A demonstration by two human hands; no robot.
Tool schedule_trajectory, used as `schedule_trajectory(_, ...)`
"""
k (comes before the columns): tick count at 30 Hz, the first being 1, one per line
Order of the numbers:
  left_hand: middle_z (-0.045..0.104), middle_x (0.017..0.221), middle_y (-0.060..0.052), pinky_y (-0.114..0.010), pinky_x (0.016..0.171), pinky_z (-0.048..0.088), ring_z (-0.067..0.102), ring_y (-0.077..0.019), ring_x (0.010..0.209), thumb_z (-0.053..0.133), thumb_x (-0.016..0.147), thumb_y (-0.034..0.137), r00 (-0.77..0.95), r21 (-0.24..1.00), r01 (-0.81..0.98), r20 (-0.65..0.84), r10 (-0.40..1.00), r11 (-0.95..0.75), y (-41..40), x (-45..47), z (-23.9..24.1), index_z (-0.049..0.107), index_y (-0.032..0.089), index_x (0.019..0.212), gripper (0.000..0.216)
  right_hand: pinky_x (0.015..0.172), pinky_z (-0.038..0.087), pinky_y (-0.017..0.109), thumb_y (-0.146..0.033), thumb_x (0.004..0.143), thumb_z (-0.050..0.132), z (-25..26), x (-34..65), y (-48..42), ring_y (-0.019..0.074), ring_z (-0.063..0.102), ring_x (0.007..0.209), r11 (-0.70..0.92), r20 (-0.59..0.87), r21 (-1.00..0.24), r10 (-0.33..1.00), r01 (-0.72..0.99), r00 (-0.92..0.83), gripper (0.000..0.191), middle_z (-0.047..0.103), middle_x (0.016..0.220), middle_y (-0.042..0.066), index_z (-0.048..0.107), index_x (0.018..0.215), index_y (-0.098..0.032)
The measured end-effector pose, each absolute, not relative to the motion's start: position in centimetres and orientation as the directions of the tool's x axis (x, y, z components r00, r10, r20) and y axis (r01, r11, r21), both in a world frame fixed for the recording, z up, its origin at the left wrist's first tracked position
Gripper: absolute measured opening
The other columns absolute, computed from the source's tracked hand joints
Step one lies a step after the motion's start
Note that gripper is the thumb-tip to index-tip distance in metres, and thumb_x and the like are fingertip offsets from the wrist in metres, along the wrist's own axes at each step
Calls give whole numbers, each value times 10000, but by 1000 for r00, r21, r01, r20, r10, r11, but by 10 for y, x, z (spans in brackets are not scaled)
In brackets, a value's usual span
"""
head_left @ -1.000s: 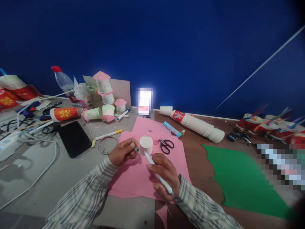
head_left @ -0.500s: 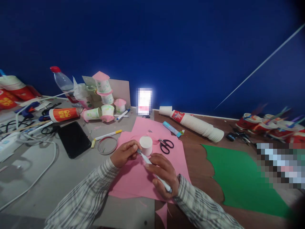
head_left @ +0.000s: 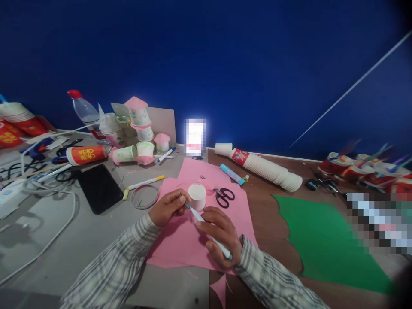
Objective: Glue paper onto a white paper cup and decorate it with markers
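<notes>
A white marker (head_left: pixel 222 247) lies slanted across my right hand (head_left: pixel 222 231), whose fingers are curled round its barrel. My left hand (head_left: pixel 172 206) pinches the grey cap end of that marker between thumb and fingers. Whether the cap is still seated on the tip I cannot tell. Just beyond the fingertips a short white paper cup (head_left: pixel 197 196) stands upright on stacked sheets of pink paper (head_left: pixel 180 244). Black-handled scissors (head_left: pixel 222 198) rest on the paper to the right of the cup, their blades partly under a pink strip.
Decorated paper cups (head_left: pixel 140 128), a bottle (head_left: pixel 85 109) and a black phone (head_left: pixel 100 189) are on the left. A yellow-capped marker (head_left: pixel 146 182) lies near a wire coil (head_left: pixel 144 196). Nested white cups (head_left: pixel 270 169) lie behind green paper (head_left: pixel 331 244). A lit, blurred screen (head_left: pixel 195 137) stands by the wall.
</notes>
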State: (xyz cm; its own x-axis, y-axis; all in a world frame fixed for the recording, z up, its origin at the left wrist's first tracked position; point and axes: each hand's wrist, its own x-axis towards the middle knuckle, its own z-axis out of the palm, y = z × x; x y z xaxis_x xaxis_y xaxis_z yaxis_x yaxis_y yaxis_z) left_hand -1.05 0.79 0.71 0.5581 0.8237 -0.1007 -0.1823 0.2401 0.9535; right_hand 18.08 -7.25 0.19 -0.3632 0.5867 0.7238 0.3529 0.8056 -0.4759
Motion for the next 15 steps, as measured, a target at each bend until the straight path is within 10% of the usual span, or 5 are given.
schedule_trajectory(15, 369, 462, 98, -201, 417, 238, 297, -62, 410, 508, 723, 489, 587, 1000, 20, -7, 809, -6, -3, -6, 22, 590, 156, 742, 343, 876, 503, 476, -205, 773, 499, -5, 179, -71, 271, 640, 898, 794, 728, -506, 602, 337, -327, 434, 669, 971, 112, 501, 1206, -163)
